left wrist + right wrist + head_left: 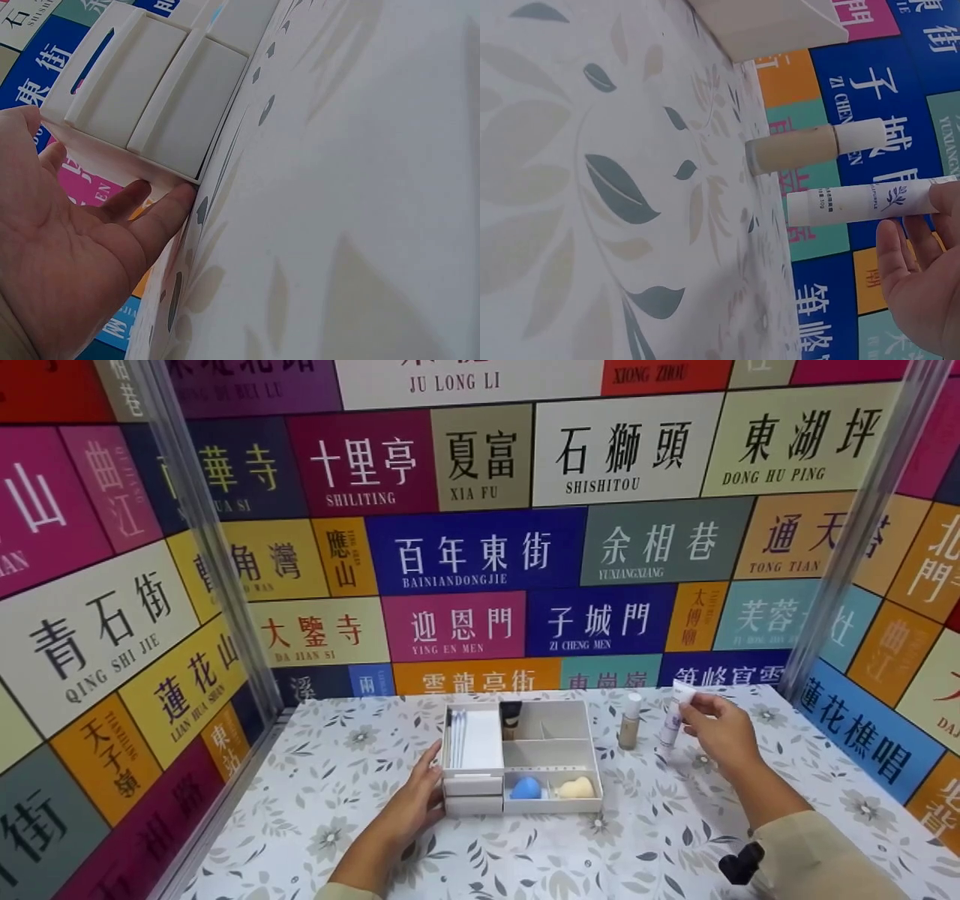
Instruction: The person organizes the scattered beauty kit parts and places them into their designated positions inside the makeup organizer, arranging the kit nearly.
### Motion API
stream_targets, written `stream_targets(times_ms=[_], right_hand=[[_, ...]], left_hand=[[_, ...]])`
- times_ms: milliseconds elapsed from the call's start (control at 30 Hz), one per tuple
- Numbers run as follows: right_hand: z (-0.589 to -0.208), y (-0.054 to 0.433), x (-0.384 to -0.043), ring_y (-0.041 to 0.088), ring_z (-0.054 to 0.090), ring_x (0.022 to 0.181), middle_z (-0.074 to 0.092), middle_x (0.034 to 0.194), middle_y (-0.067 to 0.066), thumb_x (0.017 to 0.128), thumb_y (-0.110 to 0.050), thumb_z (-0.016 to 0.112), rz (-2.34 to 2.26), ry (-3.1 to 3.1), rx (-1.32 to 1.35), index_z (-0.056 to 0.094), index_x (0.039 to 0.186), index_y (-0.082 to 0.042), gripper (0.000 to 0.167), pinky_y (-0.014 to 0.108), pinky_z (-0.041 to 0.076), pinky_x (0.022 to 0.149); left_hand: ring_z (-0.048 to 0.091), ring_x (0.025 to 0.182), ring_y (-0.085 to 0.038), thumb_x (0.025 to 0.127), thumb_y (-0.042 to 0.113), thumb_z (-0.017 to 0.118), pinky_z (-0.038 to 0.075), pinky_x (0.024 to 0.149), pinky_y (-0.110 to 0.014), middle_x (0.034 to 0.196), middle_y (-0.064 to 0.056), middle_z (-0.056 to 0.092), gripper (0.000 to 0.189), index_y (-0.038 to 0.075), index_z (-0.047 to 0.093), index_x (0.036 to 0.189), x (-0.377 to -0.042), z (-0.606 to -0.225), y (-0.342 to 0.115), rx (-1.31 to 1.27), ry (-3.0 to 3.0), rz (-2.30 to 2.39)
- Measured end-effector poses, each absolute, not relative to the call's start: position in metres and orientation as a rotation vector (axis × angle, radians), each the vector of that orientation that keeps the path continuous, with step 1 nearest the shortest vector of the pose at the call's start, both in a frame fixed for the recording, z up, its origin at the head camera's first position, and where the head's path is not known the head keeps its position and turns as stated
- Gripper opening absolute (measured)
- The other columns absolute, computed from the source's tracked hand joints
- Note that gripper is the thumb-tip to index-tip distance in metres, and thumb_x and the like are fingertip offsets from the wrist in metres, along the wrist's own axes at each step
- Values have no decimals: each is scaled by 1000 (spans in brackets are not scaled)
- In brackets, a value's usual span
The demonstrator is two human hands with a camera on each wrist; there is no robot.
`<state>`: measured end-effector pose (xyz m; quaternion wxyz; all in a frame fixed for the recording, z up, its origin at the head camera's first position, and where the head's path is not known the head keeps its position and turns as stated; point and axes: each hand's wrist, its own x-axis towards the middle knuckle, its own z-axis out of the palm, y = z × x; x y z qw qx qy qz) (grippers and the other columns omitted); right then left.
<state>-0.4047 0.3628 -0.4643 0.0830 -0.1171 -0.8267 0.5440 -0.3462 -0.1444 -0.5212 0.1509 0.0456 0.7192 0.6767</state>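
Observation:
My right hand (724, 731) pinches a slim white tube (672, 721) with purple print between thumb and fingers, cap end down. In the right wrist view the tube (840, 208) stands out past the fingertips, its cap close over the table. Beside it is a foundation bottle (628, 724) with a white cap, upright on the table. My left hand (415, 793) touches the left side of a white desk organizer (474, 805). Seen from the left wrist, the fingers of that hand (71, 240) are extended along the side wall, near the two small drawers (191, 105).
The organizer holds flat white packs (480, 741) at left, a black-capped item (511, 712) at the back, and a blue sponge (526, 788) and a cream sponge (577, 787) in front. Walls covered with coloured signs (480, 547) enclose the leaf-patterned table (315, 780).

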Motion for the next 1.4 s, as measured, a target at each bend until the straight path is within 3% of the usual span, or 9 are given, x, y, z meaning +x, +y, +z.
stream_targets(times_ms=[333,500,800,1067,1400], right_hand=[[-450,348,-400,16,72,115,60,149,14,105,-53,64,1679,-2407,-268,52,155,-9,68,19,62,92],[-444,339,-400,10,72,111,59,151,15,104,-54,64,1700,-2400,-230,52,156,-10,69,15,61,89],[-439,310,-403,4,71,107,59,151,17,106,-42,67,1828,-2272,-117,53,154,-6,62,19,63,93],[-428,280,-405,8,72,111,60,151,14,106,-42,67,1906,-2230,-28,55,154,-9,60,21,62,97],[-431,238,-418,11,74,104,69,131,6,106,-27,69,2053,-2094,108,59,145,-1,48,29,64,99]], left_hand=[[26,162,-51,113,55,37,31,130,-65,181,-18,10,63,47,12,171,-344,-523,-146,169,2048,1971],[29,162,-49,112,57,38,32,130,-63,181,-16,13,62,51,15,169,-345,-522,-147,140,2073,1957],[28,162,-50,113,55,37,33,130,-64,181,-17,11,59,51,16,169,-346,-523,-146,139,2071,1960],[27,161,-52,113,53,38,33,129,-65,182,-18,7,59,50,17,169,-345,-522,-143,149,2064,1972],[28,162,-50,113,55,36,33,130,-63,182,-16,8,61,48,15,170,-344,-516,-143,119,2084,1921]])
